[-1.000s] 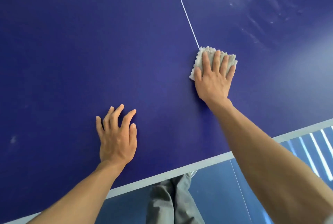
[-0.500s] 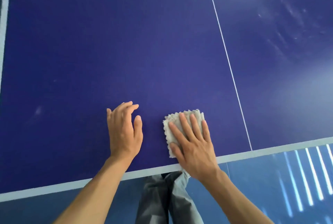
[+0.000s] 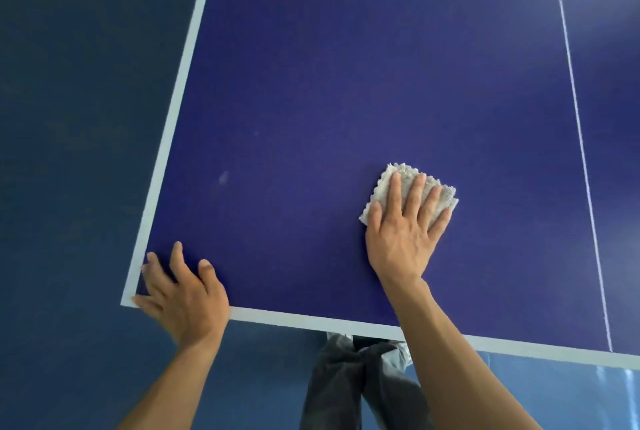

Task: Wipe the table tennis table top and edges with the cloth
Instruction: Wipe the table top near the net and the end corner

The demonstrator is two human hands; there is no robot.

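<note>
The dark blue table tennis table (image 3: 346, 83) fills most of the view, with its near left corner at the lower left. A folded light grey cloth (image 3: 403, 173) lies on the top, a little in from the near edge. My right hand (image 3: 403, 235) presses flat on the cloth with fingers spread, covering its lower part. My left hand (image 3: 183, 294) rests open on the near left corner, its fingers over the white border and nothing in it.
A white border (image 3: 173, 118) runs along the left and near edges. The thin white centre line (image 3: 575, 100) runs at the right. A pale smudge (image 3: 223, 177) marks the top left of the cloth. My grey-trousered legs (image 3: 353, 381) stand on blue floor (image 3: 69, 118).
My left hand has moved left to the table's corner. My right hand has slid the cloth away from the near edge, farther onto the top. The left edge has come into view.
</note>
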